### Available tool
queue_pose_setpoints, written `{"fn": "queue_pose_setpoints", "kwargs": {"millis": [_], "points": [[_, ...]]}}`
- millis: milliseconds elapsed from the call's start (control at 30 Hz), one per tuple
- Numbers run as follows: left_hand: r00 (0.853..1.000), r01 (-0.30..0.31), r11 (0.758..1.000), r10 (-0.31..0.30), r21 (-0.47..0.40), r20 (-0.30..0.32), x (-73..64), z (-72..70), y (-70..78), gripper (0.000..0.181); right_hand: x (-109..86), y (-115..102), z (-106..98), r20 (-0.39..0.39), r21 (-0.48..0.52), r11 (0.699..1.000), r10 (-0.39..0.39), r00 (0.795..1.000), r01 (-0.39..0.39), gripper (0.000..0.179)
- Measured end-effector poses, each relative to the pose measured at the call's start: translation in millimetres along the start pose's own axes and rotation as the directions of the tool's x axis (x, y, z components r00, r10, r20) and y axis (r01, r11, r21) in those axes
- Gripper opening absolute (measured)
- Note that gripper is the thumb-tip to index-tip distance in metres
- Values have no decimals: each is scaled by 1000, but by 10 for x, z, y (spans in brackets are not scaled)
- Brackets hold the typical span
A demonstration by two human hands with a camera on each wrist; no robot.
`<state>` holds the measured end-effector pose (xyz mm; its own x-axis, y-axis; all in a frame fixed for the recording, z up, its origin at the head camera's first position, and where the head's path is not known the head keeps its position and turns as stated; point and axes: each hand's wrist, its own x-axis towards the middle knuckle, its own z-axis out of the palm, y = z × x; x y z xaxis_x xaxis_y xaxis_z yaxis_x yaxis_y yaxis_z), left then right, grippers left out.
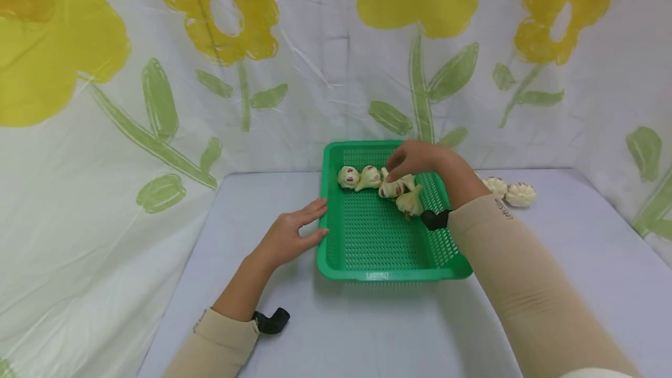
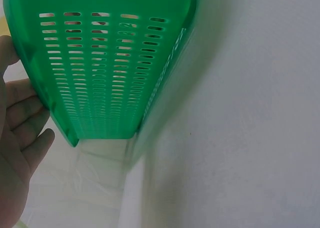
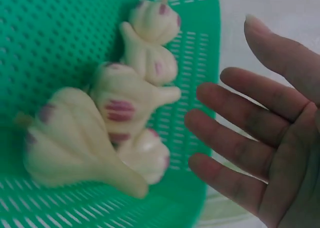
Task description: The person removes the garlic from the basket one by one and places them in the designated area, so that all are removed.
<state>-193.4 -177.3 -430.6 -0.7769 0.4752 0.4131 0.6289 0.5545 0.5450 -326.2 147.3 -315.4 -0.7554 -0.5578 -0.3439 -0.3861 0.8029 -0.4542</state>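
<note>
A green plastic basket (image 1: 378, 275) with slotted walls stands in the middle of the table. Several pale garlic bulbs (image 3: 65, 143) with purple marks lie inside, bunched toward its far side; one bulb (image 1: 349, 177) sits at the far left corner. My left hand (image 1: 286, 238) rests its extended fingertips against the basket's left rim, as the left wrist view also shows. Over the far right part of the basket hovers my right hand (image 1: 417, 158), close above the bulbs. In the right wrist view its fingers are spread and hold nothing.
Two more pale, knobbly bulbs (image 1: 521, 195) lie on the white tabletop (image 1: 562, 238) to the right of the basket, partly behind the right forearm. A white cloth (image 1: 325, 109) with painted yellow flowers hangs behind the table. Black camera mounts (image 1: 273, 321) sit at both wrists.
</note>
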Motion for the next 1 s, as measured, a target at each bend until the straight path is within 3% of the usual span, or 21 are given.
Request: {"fn": "queue_pose_setpoints", "kwargs": {"millis": [467, 800, 1000], "points": [[1000, -11, 1000, 11, 1, -7, 2, 20, -5, 51, 227, 136, 393, -69, 147, 987, 70, 995, -59, 62], [1000, -25, 1000, 25, 4, -16, 20, 34, -12, 51, 257, 215, 520, -101, 167, 985, 58, 993, -41, 54], [1000, -13, 1000, 13, 8, -15, 4, 30, -18, 51, 310, 256, 581, -75, 164, 985, 75, 994, -61, 62]]}}
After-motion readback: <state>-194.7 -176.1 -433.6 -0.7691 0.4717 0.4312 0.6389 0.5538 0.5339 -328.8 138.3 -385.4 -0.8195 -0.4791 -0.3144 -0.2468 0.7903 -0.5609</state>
